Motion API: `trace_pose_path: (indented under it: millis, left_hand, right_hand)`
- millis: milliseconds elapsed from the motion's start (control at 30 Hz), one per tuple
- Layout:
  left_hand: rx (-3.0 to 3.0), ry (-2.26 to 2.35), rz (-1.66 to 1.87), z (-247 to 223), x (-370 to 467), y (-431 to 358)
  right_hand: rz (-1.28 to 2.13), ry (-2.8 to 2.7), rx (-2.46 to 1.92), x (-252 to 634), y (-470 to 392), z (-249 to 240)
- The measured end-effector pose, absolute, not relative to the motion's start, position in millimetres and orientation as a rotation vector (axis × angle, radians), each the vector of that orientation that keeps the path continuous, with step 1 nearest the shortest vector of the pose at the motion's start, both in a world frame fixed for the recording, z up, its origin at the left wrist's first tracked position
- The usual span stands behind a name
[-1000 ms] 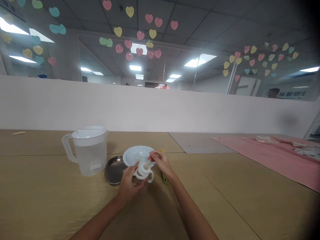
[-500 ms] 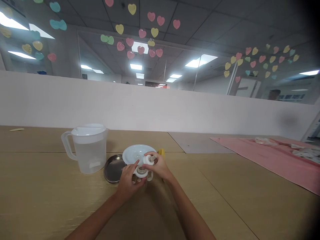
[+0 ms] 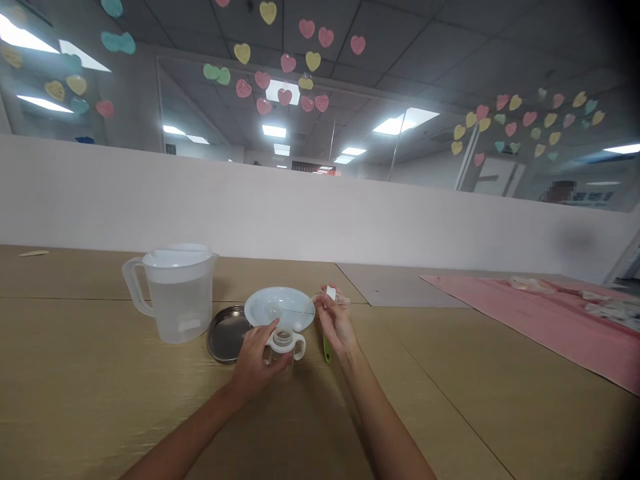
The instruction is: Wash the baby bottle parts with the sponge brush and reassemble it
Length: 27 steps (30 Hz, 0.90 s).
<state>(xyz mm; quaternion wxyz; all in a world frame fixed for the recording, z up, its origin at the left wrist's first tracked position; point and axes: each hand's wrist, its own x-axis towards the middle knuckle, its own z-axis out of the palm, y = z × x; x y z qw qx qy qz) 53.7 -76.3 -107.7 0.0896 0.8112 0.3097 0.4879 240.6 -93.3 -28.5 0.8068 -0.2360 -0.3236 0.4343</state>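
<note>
The left hand (image 3: 263,360) has its grip closed around the near left side of a small clear bottle (image 3: 283,352), which stands upright in front of the white bowl (image 3: 256,312), its round mouth bare and facing up. A white collar (image 3: 283,339) circles the neck of the bottle, with a looped white handle (image 3: 301,347) on the right side; whether the base touches the worktop (image 3: 440,413) is hidden. The right hand (image 3: 336,323) is raised just beyond the bowl's right rim, its fingers pinching a white cap (image 3: 331,293) with a clear, textured part (image 3: 343,300) jutting out to the right; the exact shape of that part is too small to tell. Below the right hand, a green handle (image 3: 327,348) lies on the worktop, its far end hidden. A round metal dish (image 3: 226,335) sits to the left of the bowl, partly behind the left hand. Further left stands a translucent pitcher (image 3: 181,300), lidded and holding clear liquid, its handle toward the left. A thin pale piece (image 3: 34,253) lies at the far left. Well to the right, a pink cloth (image 3: 540,323) carries crumpled clear plastic (image 3: 533,285). Behind rises a white low wall (image 3: 320,213), topped by glass with heart stickers (image 3: 357,45).
</note>
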Motion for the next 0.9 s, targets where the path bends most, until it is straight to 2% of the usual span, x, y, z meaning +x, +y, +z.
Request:
trace_pose_path:
  millis: [533,733,900]
  left_hand:
    - [2.452,0.887,1.423,-107.0,50.7,-75.2]
    - [2.436,0.901,1.419,-107.6,50.9,-74.9]
    - [2.45,0.885,1.405,-105.6,50.6,-75.6]
  right_hand:
    - [0.891,-0.698,-0.652,236.4,-77.5,-60.1]
    - [0.668,-0.911,-0.92,230.0,-75.7,-63.1]
    - [0.623,-1.252,-1.096,226.1,-78.5,-63.0]
